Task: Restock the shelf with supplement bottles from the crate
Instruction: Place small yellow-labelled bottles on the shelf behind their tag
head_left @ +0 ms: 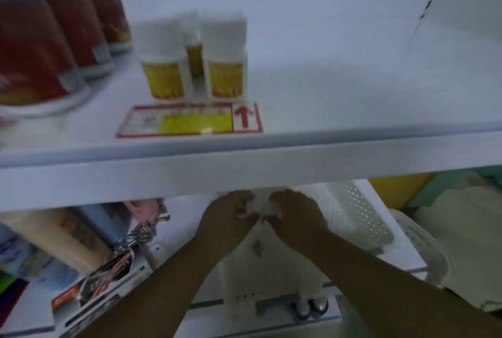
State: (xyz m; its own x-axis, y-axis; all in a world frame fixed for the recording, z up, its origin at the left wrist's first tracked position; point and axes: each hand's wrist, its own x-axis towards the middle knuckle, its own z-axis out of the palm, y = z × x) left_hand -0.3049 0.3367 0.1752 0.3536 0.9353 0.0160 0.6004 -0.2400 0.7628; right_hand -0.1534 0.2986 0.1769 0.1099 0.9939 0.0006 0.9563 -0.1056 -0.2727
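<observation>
Shelf: a smooth white metal shelf (353, 93) with a flat front lip; its right part is bare.
Supplement bottles: small white plastic supplement bottles (165, 66) with tall white caps and yellow labels stand upright in a tight cluster on the shelf, left of centre, two in front and at least one behind.
Canisters: large round canisters (40, 47) with red labels and pale rims stand in a row at the shelf's left end, blurred.
Price tag: a flat rectangular price tag (190, 120), red-bordered with a yellow panel and a red arrow, lies on the shelf just before the bottles.
Crate: a white plastic crate (361, 218) with perforated walls sits below the shelf lip on the right; its contents are not visible.
Left hand: the left hand (228, 212) has its fingers curled onto a white item (259, 202) just under the lip.
Right hand: the right hand (296, 212) grips the same item from the other side, fingers closed on it.
White item: pale and blurred; whether it is a bottle cannot be told.
Lower level: soft, glossy packets (59, 234) lie at the left.
</observation>
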